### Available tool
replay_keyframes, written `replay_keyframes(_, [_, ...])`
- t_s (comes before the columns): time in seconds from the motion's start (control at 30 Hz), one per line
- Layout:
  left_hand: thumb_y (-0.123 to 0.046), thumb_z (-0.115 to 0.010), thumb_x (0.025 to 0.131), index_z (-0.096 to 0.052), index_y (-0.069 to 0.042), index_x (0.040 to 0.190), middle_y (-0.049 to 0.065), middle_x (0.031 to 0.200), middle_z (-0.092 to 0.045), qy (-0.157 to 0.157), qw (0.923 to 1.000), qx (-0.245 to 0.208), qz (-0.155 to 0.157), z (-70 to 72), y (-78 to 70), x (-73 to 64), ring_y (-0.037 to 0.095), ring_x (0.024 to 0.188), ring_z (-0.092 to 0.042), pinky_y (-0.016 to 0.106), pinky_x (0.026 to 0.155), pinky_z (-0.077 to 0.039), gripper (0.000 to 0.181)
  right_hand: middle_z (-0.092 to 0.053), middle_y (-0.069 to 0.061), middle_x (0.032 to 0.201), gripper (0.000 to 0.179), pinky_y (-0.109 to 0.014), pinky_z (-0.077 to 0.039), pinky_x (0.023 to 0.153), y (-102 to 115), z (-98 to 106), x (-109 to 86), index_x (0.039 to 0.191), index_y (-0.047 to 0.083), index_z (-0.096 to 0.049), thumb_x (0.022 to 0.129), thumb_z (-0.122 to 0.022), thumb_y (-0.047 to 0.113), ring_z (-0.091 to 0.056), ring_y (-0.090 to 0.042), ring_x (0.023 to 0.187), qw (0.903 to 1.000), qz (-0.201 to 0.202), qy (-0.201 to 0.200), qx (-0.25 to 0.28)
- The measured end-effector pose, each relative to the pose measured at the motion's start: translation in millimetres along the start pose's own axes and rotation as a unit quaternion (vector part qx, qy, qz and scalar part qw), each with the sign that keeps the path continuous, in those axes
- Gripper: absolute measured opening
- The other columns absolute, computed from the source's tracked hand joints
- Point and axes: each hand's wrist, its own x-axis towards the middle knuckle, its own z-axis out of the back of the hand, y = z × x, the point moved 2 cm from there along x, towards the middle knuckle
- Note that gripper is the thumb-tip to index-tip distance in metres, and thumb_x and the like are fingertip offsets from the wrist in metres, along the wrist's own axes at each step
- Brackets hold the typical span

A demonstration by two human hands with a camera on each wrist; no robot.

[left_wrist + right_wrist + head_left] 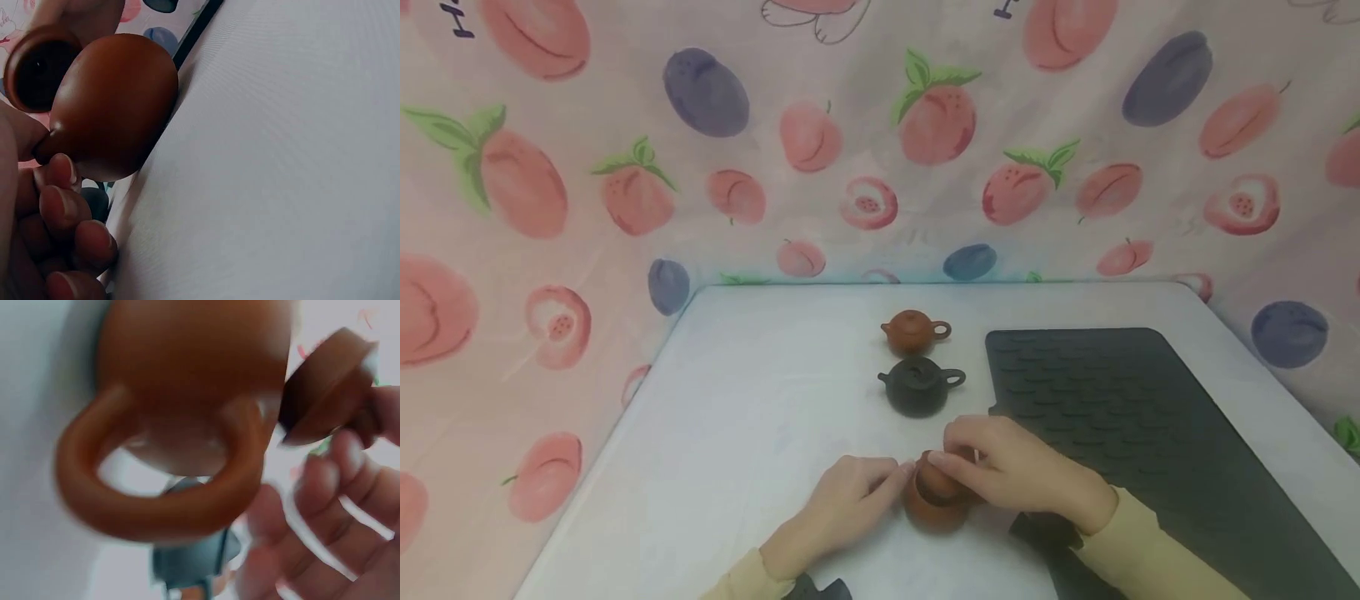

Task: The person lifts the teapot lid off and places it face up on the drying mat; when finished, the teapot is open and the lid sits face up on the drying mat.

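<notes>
A reddish-brown clay teapot (934, 520) stands upright on the white table close to the front. My left hand (853, 500) pinches its short spout (49, 147) between thumb and fingertips. Above the teapot's mouth, my right hand (1022, 471) holds the round lid (334, 381) by its knob. The lid is tilted and lifted off the body, with its dark hollow underside showing in the left wrist view. In the right wrist view the loop handle (150, 519) sits beside the right hand's fingers, which do not grip it.
Behind the held teapot stand a black teapot (917, 392) and, farther back, a smaller orange-brown teapot (910, 335), handles to the right. A dark ridged tray (1097, 400) lies on the right, partly under my right forearm. Fruit-print cloth (865, 125) hangs around the table.
</notes>
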Motion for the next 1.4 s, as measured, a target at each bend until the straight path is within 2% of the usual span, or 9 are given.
replay_keyframes(0.2, [-0.05,-0.046,0.108,-0.051,-0.027,0.064,-0.019,0.054,-0.04,0.002,0.9999,0.002,0.013,1.8,0.5,-0.7,0.001,0.053,-0.04,0.022,0.052,-0.033,0.05,-0.057,0.007,0.081,0.022,-0.032,-0.048,0.066,-21.1,9.4,-14.3,0.091,0.025,-0.063,0.109,-0.052,0.018,-0.056,-0.014,0.077,0.9823,-0.025,-0.013,0.185])
replay_keyframes(0.3, [-0.054,-0.044,0.107,-0.051,-0.027,0.064,-0.018,0.055,-0.039,0.011,0.9998,0.0,0.016,0.6,1.3,-2.1,0.001,0.053,-0.04,0.021,0.052,-0.032,0.051,-0.063,0.004,0.09,0.027,-0.032,-0.051,0.073,-31.8,11.7,-26.7,0.1,0.02,-0.068,0.112,-0.043,0.016,-0.06,-0.013,0.084,0.947,-0.065,-0.009,0.314])
replay_keyframes(0.4, [-0.054,-0.044,0.108,-0.05,-0.027,0.064,-0.017,0.055,-0.039,0.011,0.9999,-0.003,0.008,-0.6,0.0,-1.8,0.001,0.053,-0.04,0.021,0.052,-0.032,0.051,-0.07,0.001,0.102,0.04,-0.032,-0.054,0.08,-38.3,16.8,-37.4,0.115,0.017,-0.071,0.113,-0.032,0.012,-0.065,-0.012,0.092,0.884,-0.058,-0.007,0.464])
replay_keyframes(0.63, [-0.052,-0.044,0.108,-0.049,-0.027,0.064,-0.019,0.055,-0.039,0.008,0.9999,-0.012,-0.004,-1.7,0.2,-1.5,0.001,0.052,-0.039,0.021,0.051,-0.032,0.051,-0.071,-0.005,0.115,0.037,-0.032,-0.053,0.083,-51.2,18.8,-46.9,0.114,0.014,-0.075,0.113,-0.04,0.024,-0.065,-0.018,0.104,0.6821,-0.14,-0.043,0.716])
replay_keyframes(0.7, [-0.051,-0.045,0.108,-0.049,-0.027,0.064,-0.019,0.054,-0.039,0.008,0.9999,-0.014,-0.004,-1.0,-0.2,-0.8,0.001,0.051,-0.039,0.021,0.051,-0.031,0.051,-0.071,-0.008,0.116,0.038,-0.031,-0.053,0.083,-55.2,19.2,-48.4,0.113,0.014,-0.075,0.113,-0.04,0.027,-0.065,-0.018,0.101,0.6433,-0.175,-0.065,0.742])
replay_keyframes(0.8, [-0.05,-0.046,0.108,-0.049,-0.027,0.064,-0.019,0.054,-0.038,0.007,0.9998,-0.015,-0.006,-0.2,-0.4,-0.6,0.001,0.051,-0.038,0.02,0.051,-0.03,0.05,-0.071,-0.009,0.12,0.039,-0.03,-0.052,0.082,-61.3,19.8,-49.1,0.114,0.015,-0.073,0.114,-0.038,0.033,-0.063,-0.018,0.093,0.6233,-0.208,-0.087,0.749])
replay_keyframes(1.13, [-0.05,-0.045,0.108,-0.049,-0.027,0.063,-0.019,0.054,-0.039,0.013,0.9998,-0.016,0.004,0.1,2.4,-1.5,0.001,0.052,-0.039,0.021,0.052,-0.031,0.051,-0.074,-0.005,0.113,0.052,-0.029,-0.051,0.076,-73.3,32.7,-52.0,0.106,0.01,-0.076,0.113,-0.036,0.042,-0.062,-0.017,0.085,0.6892,-0.206,-0.122,0.684])
replay_keyframes(1.3, [-0.05,-0.046,0.108,-0.05,-0.027,0.063,-0.02,0.053,-0.039,0.01,0.9997,-0.021,0.006,-1.2,2.0,-2.0,0.001,0.052,-0.04,0.021,0.052,-0.031,0.051,-0.063,-0.001,0.109,0.028,-0.028,-0.052,0.074,-80.0,48.4,-64.8,0.124,0.007,-0.061,0.103,-0.066,0.025,-0.06,-0.014,0.084,0.8171,-0.28,-0.18,0.47])
replay_keyframes(1.4, [-0.049,-0.045,0.109,-0.052,-0.027,0.064,-0.02,0.054,-0.041,0.008,0.9998,-0.018,0.003,-0.5,0.2,-1.5,0.001,0.053,-0.041,0.021,0.053,-0.033,0.051,-0.057,-0.008,0.118,0.057,-0.03,-0.055,0.077,-85.5,59.8,-73.4,0.137,0.001,-0.046,0.095,-0.077,0.021,-0.062,-0.018,0.09,0.8674,-0.314,-0.194,0.333])
